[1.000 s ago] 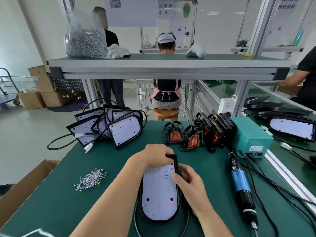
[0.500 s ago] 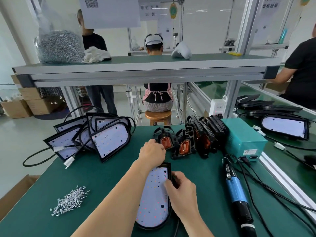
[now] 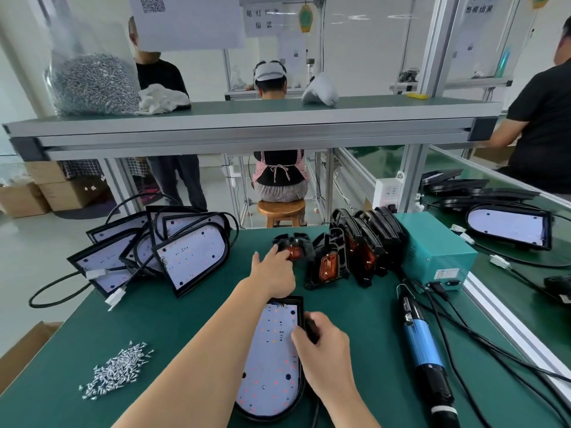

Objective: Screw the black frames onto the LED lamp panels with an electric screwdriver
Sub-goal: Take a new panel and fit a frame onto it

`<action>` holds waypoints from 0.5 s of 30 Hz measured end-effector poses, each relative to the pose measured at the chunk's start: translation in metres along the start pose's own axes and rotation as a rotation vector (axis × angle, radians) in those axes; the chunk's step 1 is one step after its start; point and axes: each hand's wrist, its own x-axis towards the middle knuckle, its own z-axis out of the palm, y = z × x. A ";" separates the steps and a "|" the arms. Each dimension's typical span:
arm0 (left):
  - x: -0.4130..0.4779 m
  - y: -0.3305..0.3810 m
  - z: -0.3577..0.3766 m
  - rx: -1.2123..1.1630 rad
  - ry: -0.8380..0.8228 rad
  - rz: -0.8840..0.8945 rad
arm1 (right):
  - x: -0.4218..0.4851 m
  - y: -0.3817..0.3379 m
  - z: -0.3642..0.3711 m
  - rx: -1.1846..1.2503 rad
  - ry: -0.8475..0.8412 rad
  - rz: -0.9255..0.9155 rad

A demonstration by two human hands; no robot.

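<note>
first, the risks. our left hand (image 3: 273, 273) reaches forward with fingers nearly straight, its fingertips touching the nearest black frame (image 3: 293, 246); no grasp is formed yet. this frame lies just beside a row of frames (image 3: 358, 251) that stand on edge and lean on one another, so we judge that a careless pull may tip the row. our right hand (image 3: 321, 350) curls round the right edge of the lamp panel (image 3: 272, 359) and pinches its rim. if this hold slackens, the panel may slide on the table (image 3: 185, 322) and upset the fit. the screws (image 3: 119, 370) lie in a loose pile to the left, and a sweep of the forearm would scatter them. the screwdriver (image 3: 423, 344) lies unheld to the right.

the panel lies flat, face up, directly before us. its face is white, dotted with red and orange points, inside a black rim; the near end is rounded, the far end square. the frame is black with an orange insert.
</note>
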 end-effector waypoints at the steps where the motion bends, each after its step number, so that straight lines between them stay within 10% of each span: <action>1: -0.006 -0.002 -0.004 0.001 0.100 0.007 | 0.000 0.000 0.000 -0.005 0.000 -0.003; 10: -0.086 -0.028 -0.049 -0.298 0.839 0.208 | 0.002 0.001 -0.001 0.000 0.004 -0.015; 15: -0.129 -0.040 -0.064 -0.503 0.879 0.283 | 0.004 0.003 -0.002 0.001 -0.008 -0.026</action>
